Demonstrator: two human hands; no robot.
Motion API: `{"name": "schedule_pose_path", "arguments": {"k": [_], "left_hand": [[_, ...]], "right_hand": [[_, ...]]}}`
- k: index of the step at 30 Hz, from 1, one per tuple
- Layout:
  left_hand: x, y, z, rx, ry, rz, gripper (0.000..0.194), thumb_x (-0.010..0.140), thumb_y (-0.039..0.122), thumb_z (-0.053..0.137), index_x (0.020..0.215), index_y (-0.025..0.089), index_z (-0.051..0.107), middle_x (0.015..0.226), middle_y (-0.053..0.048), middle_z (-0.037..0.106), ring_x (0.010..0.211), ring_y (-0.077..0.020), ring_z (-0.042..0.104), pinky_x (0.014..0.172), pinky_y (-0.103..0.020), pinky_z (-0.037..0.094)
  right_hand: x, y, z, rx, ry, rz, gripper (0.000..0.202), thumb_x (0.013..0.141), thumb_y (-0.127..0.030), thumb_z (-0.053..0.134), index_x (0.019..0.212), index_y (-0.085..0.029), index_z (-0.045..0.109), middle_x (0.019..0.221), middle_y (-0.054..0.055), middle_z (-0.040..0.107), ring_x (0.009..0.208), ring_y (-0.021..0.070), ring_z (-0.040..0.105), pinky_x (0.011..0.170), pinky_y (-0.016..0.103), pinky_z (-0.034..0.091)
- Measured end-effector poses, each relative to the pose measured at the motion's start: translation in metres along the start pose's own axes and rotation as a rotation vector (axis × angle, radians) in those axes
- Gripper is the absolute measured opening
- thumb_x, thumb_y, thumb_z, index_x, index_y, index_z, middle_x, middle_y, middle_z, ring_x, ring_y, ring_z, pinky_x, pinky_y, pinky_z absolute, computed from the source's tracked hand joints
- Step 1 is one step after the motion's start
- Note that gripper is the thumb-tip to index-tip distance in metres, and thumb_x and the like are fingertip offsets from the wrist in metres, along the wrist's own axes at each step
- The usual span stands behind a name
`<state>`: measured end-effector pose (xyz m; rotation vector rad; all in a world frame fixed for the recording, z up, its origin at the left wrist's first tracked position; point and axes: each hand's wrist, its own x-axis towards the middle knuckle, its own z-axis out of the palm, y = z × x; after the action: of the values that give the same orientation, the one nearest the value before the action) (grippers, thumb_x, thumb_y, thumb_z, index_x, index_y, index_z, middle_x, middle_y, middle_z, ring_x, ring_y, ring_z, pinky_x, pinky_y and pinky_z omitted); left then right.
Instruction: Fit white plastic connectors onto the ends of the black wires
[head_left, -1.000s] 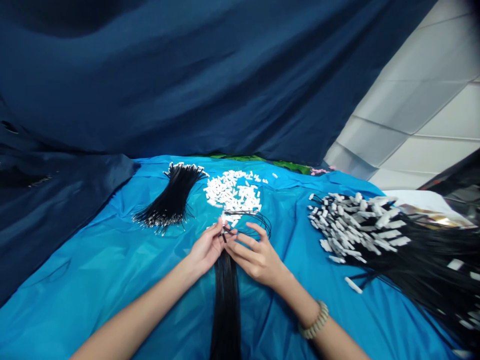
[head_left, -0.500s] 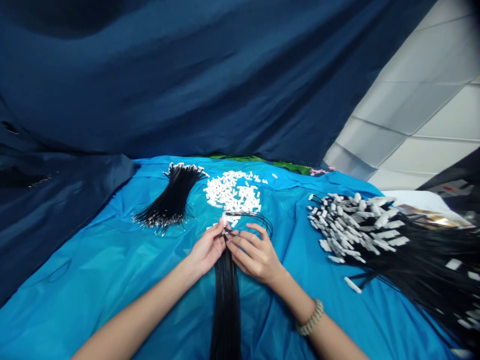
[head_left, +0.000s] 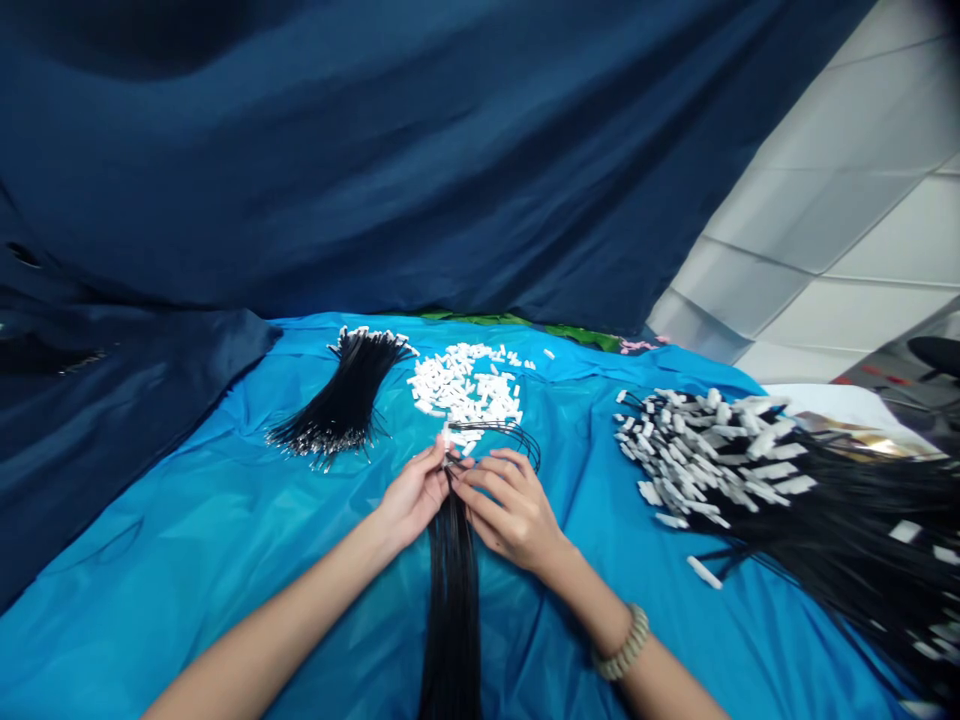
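My left hand (head_left: 414, 500) pinches a small white connector (head_left: 447, 434) between thumb and fingertips. Close against it, my right hand (head_left: 516, 508) has its fingers bent and its thumb and fingertips closed on thin black wires (head_left: 527, 440), which curve out in a loop above the knuckles. The exact spot where wire and connector meet is hidden by my fingertips. Beneath both hands a long bundle of straight black wires (head_left: 451, 620) runs toward me over the blue cloth. Just beyond my fingers lies a heap of loose white connectors (head_left: 469, 385).
A fanned black wire bundle (head_left: 346, 390) with white ends lies at back left. To the right spreads a large pile of black wires with white connectors (head_left: 705, 450), beside a white sheet (head_left: 847, 400). Dark blue fabric (head_left: 375, 150) hangs behind the blue cloth (head_left: 225, 560).
My right hand's raised fingers have curled down slightly toward the wires. The wire loop has shifted a little to the left. My left hand keeps its place.
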<state>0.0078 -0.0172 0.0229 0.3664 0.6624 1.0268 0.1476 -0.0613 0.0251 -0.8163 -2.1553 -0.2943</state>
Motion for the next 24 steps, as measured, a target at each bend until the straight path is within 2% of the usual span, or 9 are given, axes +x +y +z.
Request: {"name": "schedule_pose_path", "arguments": {"k": [5, 11, 13, 16, 18, 20, 22, 24], "left_hand": [[0.0, 0.0, 0.0, 0.005, 0.009, 0.035, 0.015, 0.079, 0.014, 0.047, 0.07, 0.01, 0.058, 0.061, -0.004, 0.062, 0.059, -0.0108, 0.06, 0.059, -0.021, 0.05], [0.004, 0.001, -0.003, 0.081, 0.034, 0.063, 0.017, 0.079, 0.018, 0.047, 0.069, 0.01, 0.057, 0.064, -0.006, 0.062, 0.064, -0.0135, 0.061, 0.066, -0.027, 0.051], [0.005, 0.001, -0.004, 0.089, 0.042, 0.065, 0.016, 0.079, 0.019, 0.048, 0.07, 0.01, 0.057, 0.065, -0.005, 0.062, 0.066, -0.0142, 0.061, 0.067, -0.029, 0.051], [0.004, 0.001, -0.004, 0.079, 0.064, 0.064, 0.014, 0.078, 0.018, 0.049, 0.07, 0.01, 0.057, 0.065, -0.005, 0.061, 0.066, -0.0145, 0.061, 0.069, -0.03, 0.051], [0.003, 0.001, -0.003, 0.085, 0.06, 0.055, 0.014, 0.078, 0.018, 0.049, 0.07, 0.011, 0.057, 0.065, -0.005, 0.061, 0.067, -0.0144, 0.061, 0.069, -0.03, 0.051], [0.001, 0.001, -0.002, 0.103, 0.044, 0.037, 0.015, 0.079, 0.019, 0.048, 0.07, 0.01, 0.056, 0.065, -0.005, 0.061, 0.067, -0.0143, 0.061, 0.068, -0.029, 0.051], [0.0, 0.0, -0.002, 0.122, 0.032, 0.024, 0.016, 0.079, 0.02, 0.048, 0.07, 0.01, 0.057, 0.065, -0.006, 0.061, 0.067, -0.0145, 0.061, 0.068, -0.028, 0.05], [-0.001, -0.002, -0.002, 0.138, 0.028, 0.023, 0.015, 0.078, 0.02, 0.049, 0.07, 0.01, 0.057, 0.065, -0.006, 0.061, 0.067, -0.0153, 0.061, 0.068, -0.029, 0.05]], "right_hand": [[0.003, 0.002, -0.005, 0.225, 0.04, 0.128, 0.027, 0.076, -0.006, 0.05, 0.1, -0.016, 0.058, 0.097, 0.006, 0.061, 0.098, 0.0178, 0.049, 0.084, 0.037, 0.042], [0.01, 0.006, -0.023, 0.72, 0.141, 0.527, 0.017, 0.078, -0.012, 0.051, 0.087, -0.02, 0.063, 0.089, 0.005, 0.064, 0.088, 0.0169, 0.057, 0.08, 0.035, 0.046], [0.011, 0.011, -0.027, 0.867, 0.244, 0.688, 0.013, 0.078, -0.016, 0.053, 0.084, -0.019, 0.063, 0.086, 0.005, 0.063, 0.085, 0.0178, 0.058, 0.079, 0.036, 0.046], [0.011, 0.02, -0.032, 1.045, 0.498, 0.871, 0.012, 0.079, -0.023, 0.053, 0.082, -0.019, 0.063, 0.077, 0.002, 0.059, 0.075, 0.0156, 0.059, 0.074, 0.037, 0.048], [0.012, 0.024, -0.036, 1.013, 0.664, 0.93, 0.014, 0.079, -0.027, 0.052, 0.085, -0.019, 0.063, 0.071, 0.0, 0.055, 0.065, 0.0117, 0.056, 0.062, 0.031, 0.05], [0.012, 0.026, -0.042, 0.82, 0.767, 0.933, 0.017, 0.08, -0.028, 0.051, 0.09, -0.02, 0.062, 0.07, 0.0, 0.052, 0.055, 0.0082, 0.05, 0.048, 0.023, 0.044], [0.012, 0.024, -0.048, 0.544, 0.772, 0.865, 0.019, 0.08, -0.024, 0.051, 0.096, -0.021, 0.061, 0.071, 0.0, 0.053, 0.051, 0.0068, 0.046, 0.043, 0.021, 0.039], [0.012, 0.018, -0.05, 0.289, 0.651, 0.728, 0.024, 0.079, -0.018, 0.052, 0.101, -0.023, 0.06, 0.072, 0.0, 0.055, 0.054, 0.008, 0.047, 0.05, 0.023, 0.04]]}}
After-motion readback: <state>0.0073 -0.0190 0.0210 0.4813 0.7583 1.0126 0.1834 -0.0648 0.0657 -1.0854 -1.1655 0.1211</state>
